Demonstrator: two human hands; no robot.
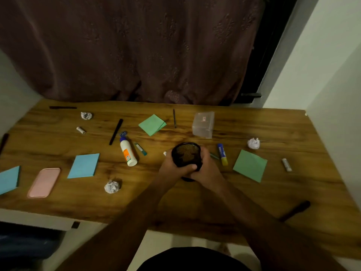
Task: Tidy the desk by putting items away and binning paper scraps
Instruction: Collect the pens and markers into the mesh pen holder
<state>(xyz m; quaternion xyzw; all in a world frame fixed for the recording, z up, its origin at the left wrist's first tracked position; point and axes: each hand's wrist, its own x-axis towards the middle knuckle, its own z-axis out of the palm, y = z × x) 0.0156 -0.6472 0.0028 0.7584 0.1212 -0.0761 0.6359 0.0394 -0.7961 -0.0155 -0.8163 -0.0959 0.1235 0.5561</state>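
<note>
Mesh pen cup [186, 153], black and round, is held near the middle of the wooden surface [254, 202], its open mouth tipped towards the camera. It is gripped from both sides: the left hand [173, 167] is curled round its near left wall, and the right hand [207, 167] is wrapped round its right wall, with the fingers of the two meeting at the front. Whether the base touches the surface cannot be told, since the hands hide it.

The step in hand is judged to be the setting of the cup upright as a holder for the loose pens. It is best stood flat where it can be reached from both sides, clear of the blue-and-yellow glue stick [222, 154] just to its right and the white glue bottle [128, 152] to its left. One hand should be kept on the wall until the base sits square, because a light mesh cup tips easily.

Long items such as the black pen [116, 132] are then best dropped in end first. The crumpled paper balls [112, 186] [253, 143] [86, 115] are better kept out of it and left for the bin, which is not in view.
</note>
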